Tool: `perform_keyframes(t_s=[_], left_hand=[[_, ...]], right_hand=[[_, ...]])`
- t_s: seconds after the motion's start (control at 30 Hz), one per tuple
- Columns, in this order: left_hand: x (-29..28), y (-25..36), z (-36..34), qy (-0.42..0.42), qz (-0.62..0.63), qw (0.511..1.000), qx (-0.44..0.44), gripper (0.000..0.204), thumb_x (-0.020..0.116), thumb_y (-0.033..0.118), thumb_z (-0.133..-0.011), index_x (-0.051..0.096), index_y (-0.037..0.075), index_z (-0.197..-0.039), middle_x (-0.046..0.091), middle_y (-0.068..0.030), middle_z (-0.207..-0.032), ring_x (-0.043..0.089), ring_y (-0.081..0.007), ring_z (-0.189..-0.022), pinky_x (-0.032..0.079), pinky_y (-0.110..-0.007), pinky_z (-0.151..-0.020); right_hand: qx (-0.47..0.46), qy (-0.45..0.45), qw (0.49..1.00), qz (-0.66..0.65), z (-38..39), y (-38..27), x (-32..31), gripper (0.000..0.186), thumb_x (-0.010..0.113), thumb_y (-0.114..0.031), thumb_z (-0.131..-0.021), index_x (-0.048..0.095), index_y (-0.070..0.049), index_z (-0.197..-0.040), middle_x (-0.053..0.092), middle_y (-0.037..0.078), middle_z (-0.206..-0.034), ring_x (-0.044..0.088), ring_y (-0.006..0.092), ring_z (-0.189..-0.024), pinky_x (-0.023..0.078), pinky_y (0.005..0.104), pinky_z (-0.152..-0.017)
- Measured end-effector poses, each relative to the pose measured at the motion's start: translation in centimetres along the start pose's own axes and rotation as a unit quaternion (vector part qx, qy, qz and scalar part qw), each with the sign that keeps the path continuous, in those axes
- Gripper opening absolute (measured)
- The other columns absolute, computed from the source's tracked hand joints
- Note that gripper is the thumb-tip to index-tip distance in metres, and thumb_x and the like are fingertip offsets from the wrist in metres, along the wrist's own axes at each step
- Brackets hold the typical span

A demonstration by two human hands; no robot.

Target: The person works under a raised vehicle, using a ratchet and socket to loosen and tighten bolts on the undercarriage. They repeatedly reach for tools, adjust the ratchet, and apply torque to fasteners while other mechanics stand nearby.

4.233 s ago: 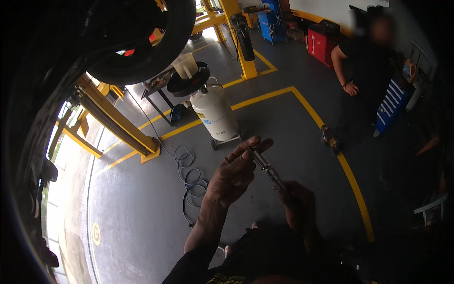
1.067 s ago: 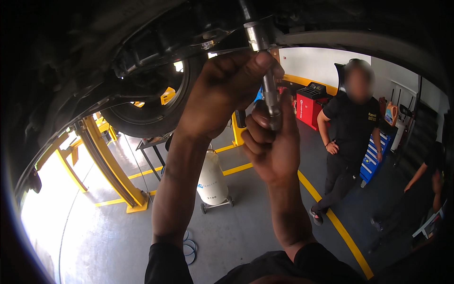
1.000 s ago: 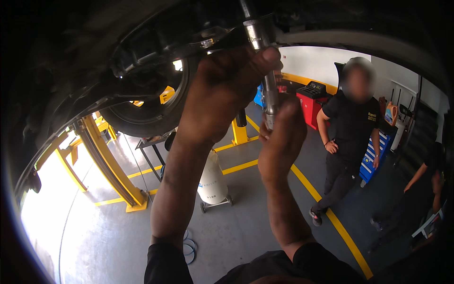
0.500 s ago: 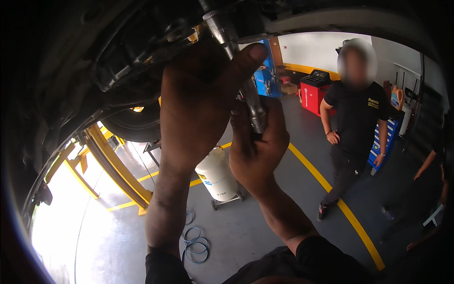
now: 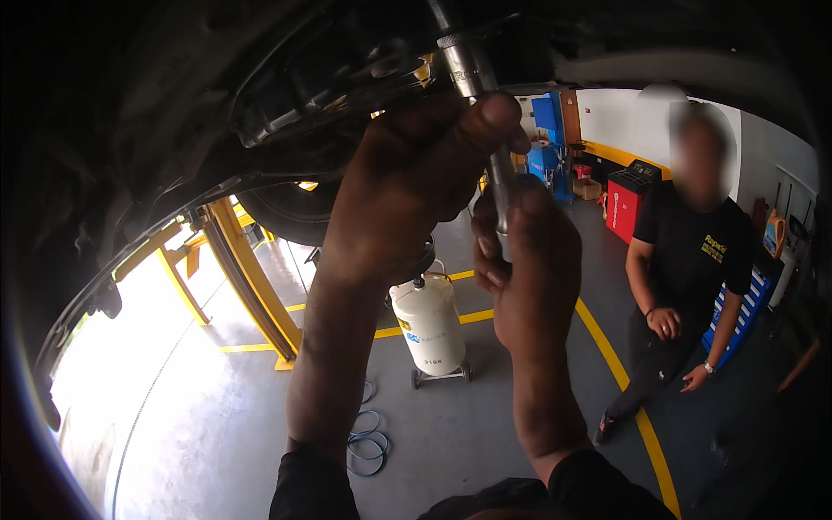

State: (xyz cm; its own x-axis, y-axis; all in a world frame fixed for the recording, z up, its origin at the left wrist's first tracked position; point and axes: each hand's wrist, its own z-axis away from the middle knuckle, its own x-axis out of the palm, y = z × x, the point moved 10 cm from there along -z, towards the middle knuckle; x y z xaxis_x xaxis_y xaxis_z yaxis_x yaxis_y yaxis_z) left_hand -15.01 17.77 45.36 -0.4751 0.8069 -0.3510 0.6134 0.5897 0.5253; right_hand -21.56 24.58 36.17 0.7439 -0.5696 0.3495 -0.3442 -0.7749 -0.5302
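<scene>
A chrome socket extension bar (image 5: 469, 73) slants down from the dark underside of a raised vehicle (image 5: 286, 87). My left hand (image 5: 407, 178) is closed around its middle, with the thumb raised along the metal. Just below and to the right, my right hand (image 5: 537, 260) grips the bar's lower end between thumb and fingers. Above my left hand, a knurled band shows on the bar. What the upper end meets is lost in shadow.
A white wheeled tank (image 5: 429, 329) stands on the floor beyond my arms, near a coiled hose (image 5: 368, 446). Yellow lift posts (image 5: 247, 282) rise at left. A co-worker (image 5: 689, 251) stands at right, by a red machine (image 5: 626, 204) and a blue tool cabinet (image 5: 737, 316).
My view has shifted, so hands and bar appear farther right. My right hand has turned and wraps over the bar's lower end. The co-worker has taken a hand off the hip.
</scene>
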Motion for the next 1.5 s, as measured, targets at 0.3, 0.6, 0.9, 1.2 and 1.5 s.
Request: perform_keyframes(t_s=[0.3, 0.6, 0.9, 1.2, 1.5], left_hand=[[5.8, -8.0, 1.9, 0.115, 0.333, 0.925, -0.140, 0.032, 0.063, 0.040, -0.100, 0.064, 0.008, -0.101, 0.056, 0.0030, -0.076, 0.051, -0.0050, -0.063, 0.043, -0.023, -0.056], [15.5, -24.1, 26.9, -0.110, -0.311, 0.880, -0.342, 0.020, 0.057, 0.018, -0.098, 0.069, 0.008, -0.111, 0.072, -0.0083, -0.109, 0.070, -0.0213, -0.099, 0.056, -0.033, -0.083], [19.2, -23.2, 33.5, 0.091, 0.089, 0.922, -0.366, 0.032, 0.045, 0.009, -0.103, 0.056, -0.002, -0.131, 0.062, -0.0134, -0.130, 0.062, -0.0177, -0.113, 0.050, -0.028, -0.097], [22.9, -26.2, 41.9, -0.026, -0.117, 0.887, -0.447, 0.028, 0.051, 0.009, -0.102, 0.056, -0.005, -0.127, 0.066, -0.0096, -0.118, 0.063, -0.0174, -0.111, 0.048, -0.031, -0.100], [26.4, -27.7, 42.3, 0.163, 0.638, 0.641, -0.393, 0.034, 0.042, 0.026, -0.109, 0.054, 0.003, -0.132, 0.061, -0.0019, -0.124, 0.056, -0.0124, -0.118, 0.045, -0.026, -0.103]], right_hand=[[0.077, -0.094, 0.983, -0.138, 2.4, 1.8, -4.6, 0.045, 0.047, -0.046, -0.106, 0.056, -0.003, -0.095, 0.046, -0.001, -0.062, 0.038, 0.0038, -0.048, 0.029, 0.0227, -0.045], [0.233, -0.058, 0.959, 0.151, 15.0, 11.9, -15.3, 0.010, 0.063, -0.009, -0.094, 0.065, -0.002, -0.100, 0.066, 0.010, -0.076, 0.066, 0.0178, -0.066, 0.052, 0.0323, -0.066], [0.299, -0.285, 0.799, 0.438, 25.1, 16.9, -15.7, 0.039, 0.069, -0.032, -0.092, 0.058, -0.005, -0.119, 0.069, 0.021, -0.104, 0.070, 0.0378, -0.085, 0.056, 0.0475, -0.074], [0.272, -0.243, 0.829, 0.425, 25.3, 14.8, -18.2, 0.026, 0.073, -0.026, -0.086, 0.068, -0.004, -0.100, 0.069, 0.018, -0.081, 0.069, 0.0386, -0.079, 0.055, 0.0479, -0.069], [0.317, -0.223, 0.840, 0.380, 24.1, 13.6, -20.6, 0.027, 0.073, -0.030, -0.088, 0.069, -0.003, -0.088, 0.066, 0.019, -0.072, 0.068, 0.0375, -0.070, 0.052, 0.0433, -0.063]])
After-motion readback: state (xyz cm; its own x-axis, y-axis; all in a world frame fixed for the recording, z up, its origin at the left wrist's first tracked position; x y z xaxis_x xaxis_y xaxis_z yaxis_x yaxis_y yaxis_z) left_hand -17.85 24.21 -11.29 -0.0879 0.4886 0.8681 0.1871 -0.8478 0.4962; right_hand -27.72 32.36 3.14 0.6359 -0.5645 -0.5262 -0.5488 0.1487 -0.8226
